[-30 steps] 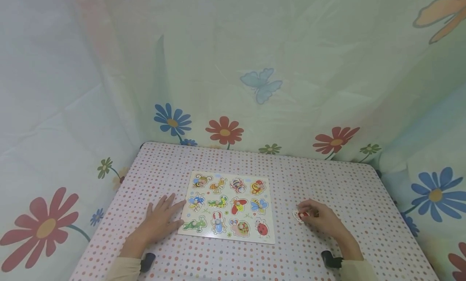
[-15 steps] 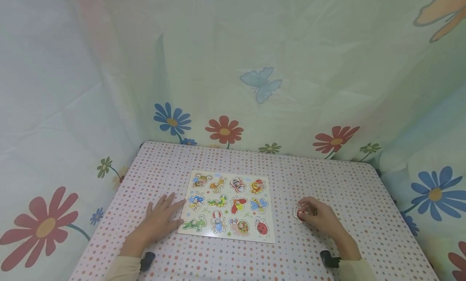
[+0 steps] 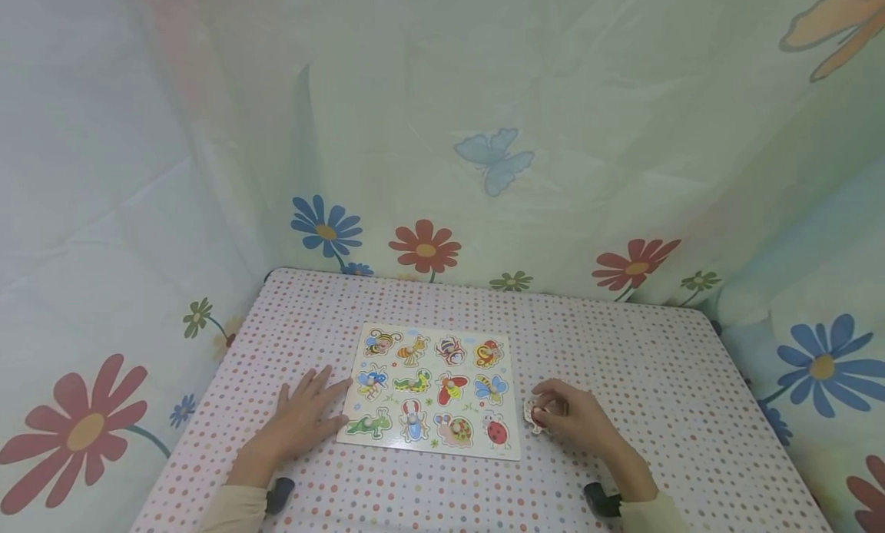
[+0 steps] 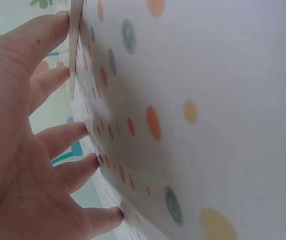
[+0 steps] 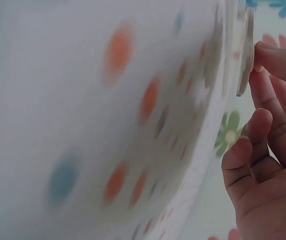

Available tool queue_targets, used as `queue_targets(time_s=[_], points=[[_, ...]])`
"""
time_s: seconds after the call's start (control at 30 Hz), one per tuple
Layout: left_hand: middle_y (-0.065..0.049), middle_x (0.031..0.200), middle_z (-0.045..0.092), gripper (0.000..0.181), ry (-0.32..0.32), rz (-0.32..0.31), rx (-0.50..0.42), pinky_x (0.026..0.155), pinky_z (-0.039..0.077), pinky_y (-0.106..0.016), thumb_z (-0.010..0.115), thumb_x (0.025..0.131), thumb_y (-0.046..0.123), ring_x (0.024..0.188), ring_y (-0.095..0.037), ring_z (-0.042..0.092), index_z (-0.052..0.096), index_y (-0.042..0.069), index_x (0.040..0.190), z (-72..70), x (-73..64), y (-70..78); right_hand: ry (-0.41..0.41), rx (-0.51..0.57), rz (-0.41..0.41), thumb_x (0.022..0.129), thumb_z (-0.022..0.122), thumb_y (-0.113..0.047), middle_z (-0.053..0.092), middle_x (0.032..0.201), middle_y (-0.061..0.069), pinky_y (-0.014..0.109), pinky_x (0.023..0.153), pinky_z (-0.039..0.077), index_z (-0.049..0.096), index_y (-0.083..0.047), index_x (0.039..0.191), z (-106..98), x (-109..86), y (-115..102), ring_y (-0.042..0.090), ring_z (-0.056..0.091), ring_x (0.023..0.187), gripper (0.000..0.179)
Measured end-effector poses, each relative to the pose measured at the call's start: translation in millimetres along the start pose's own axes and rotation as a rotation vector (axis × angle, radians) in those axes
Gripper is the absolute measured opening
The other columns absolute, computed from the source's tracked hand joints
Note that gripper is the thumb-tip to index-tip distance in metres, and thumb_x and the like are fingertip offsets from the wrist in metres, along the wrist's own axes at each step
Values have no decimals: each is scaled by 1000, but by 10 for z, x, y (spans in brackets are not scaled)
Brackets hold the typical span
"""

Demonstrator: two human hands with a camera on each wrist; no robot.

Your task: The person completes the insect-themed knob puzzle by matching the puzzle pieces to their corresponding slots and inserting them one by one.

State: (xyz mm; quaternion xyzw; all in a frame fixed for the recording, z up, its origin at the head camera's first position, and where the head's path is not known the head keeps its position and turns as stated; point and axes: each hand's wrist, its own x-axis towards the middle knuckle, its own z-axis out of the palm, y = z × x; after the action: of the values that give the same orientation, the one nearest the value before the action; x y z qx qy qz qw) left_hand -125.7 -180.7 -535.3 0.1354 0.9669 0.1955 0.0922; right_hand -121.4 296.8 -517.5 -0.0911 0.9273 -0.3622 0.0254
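A pale wooden peg puzzle board [image 3: 408, 368] with several insect pictures lies on the table. My left hand [image 3: 297, 418] rests at its left side, fingers spread; in the left wrist view, thumb and forefinger tips touch the board edge [image 4: 74, 45]. Just off the board's right edge, my right hand [image 3: 570, 418] pinches a small red-and-white ladybird puzzle piece [image 3: 535, 418]. The right wrist view shows that piece [image 5: 247, 52] edge-on, tilted up off the cloth between thumb and finger, the other fingers curled loosely. A printed ladybird [image 3: 495, 432] shows at the board's lower right corner.
A dotted cloth [image 3: 442, 487] covers the table. Flower-print curtains [image 3: 429, 172] stand behind it and on both sides. Black camera mounts [image 3: 603, 501] sit at both wrists.
My right hand has moved left with the ladybird piece, from the cloth at the right to beside the board. The left hand and the board have stayed in place.
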Motion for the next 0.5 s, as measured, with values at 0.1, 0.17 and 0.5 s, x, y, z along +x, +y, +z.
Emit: queue_targets(time_s=[0.1,0.17,0.5], points=[[-17,163,22,63,0,-1,-6,110,1,-75,65,96,41,148,-45,13,44,25,153,0,1,-2,-34,14,-53,86,80,-11,68,88,-9,24,51,45,67,-10,114,72,21,-98,9,51,62,31],[-17,163,22,63,-4,-5,-9,110,1,-75,64,96,41,148,-45,12,43,25,153,0,-2,0,-57,11,-86,86,80,-12,67,87,-11,23,52,45,67,-11,113,121,36,-154,8,51,63,30],[-16,164,19,64,-7,-9,-3,111,0,-74,64,96,43,149,-44,11,42,27,154,36,4,-33,-172,10,-176,88,79,-16,66,88,-13,23,57,47,67,-12,114,301,87,-332,6,51,67,29]])
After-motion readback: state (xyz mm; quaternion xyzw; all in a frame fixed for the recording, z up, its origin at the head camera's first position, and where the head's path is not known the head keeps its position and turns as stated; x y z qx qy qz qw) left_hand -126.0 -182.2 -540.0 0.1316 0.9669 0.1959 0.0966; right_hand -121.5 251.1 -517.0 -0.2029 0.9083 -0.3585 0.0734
